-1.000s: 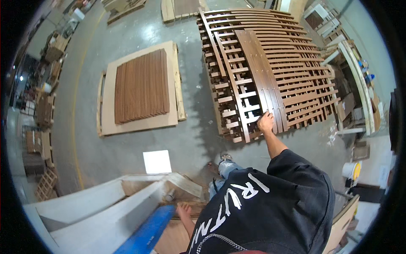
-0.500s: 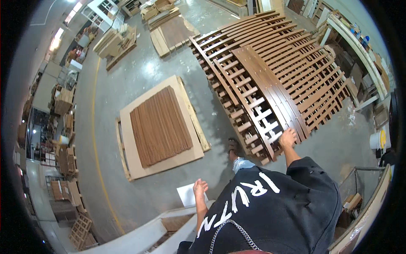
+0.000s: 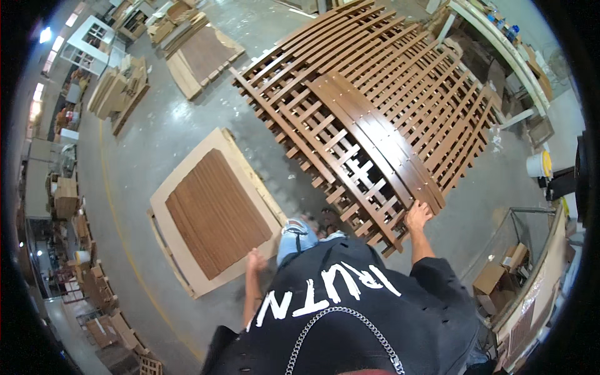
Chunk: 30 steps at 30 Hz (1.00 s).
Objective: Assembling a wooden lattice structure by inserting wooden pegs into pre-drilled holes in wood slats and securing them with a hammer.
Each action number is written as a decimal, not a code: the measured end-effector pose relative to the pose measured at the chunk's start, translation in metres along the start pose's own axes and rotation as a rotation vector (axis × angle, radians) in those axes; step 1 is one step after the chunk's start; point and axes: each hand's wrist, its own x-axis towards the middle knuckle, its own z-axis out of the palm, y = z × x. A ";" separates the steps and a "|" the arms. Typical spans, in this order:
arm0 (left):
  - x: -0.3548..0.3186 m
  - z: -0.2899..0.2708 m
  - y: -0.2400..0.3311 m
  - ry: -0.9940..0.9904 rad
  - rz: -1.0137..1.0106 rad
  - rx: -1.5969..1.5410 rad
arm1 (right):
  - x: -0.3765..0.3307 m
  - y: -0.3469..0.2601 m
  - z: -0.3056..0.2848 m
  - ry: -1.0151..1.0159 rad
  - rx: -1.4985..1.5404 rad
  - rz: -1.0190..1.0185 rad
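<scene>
My right hand (image 3: 417, 214) is at the near end of a group of long, flat brown boards (image 3: 375, 129), its fingers curled over the end of the board closest to me. These boards lie side by side, with small pale dots along them, on top of a large stack of crossed brown slats (image 3: 400, 75). My left hand (image 3: 255, 259) hangs low at my left, near the corner of a pallet. Its fingers are blurred and mostly turned out of sight, and I see nothing held in it. A low pile of thin brown strips (image 3: 219, 215) rests on a cardboard sheet (image 3: 189, 275) on that pallet.
The pallet's wooden edge (image 3: 256, 181) borders the walking space beside my legs. Further off are pallets of panels (image 3: 203, 53) and stacked boards (image 3: 119, 87). To my right stand a white bucket (image 3: 536, 165), a pale workbench (image 3: 500, 47) and a metal-framed bin of cardboard boxes (image 3: 490, 281).
My body and view have turned, and my legs have stepped. My left hand has moved from above a white sheet to beside the pallet. My right hand stays at the board ends, fingers now curled over.
</scene>
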 end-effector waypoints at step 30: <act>0.433 0.540 0.316 -0.039 0.434 1.848 | -0.047 -0.001 0.037 0.208 0.920 0.850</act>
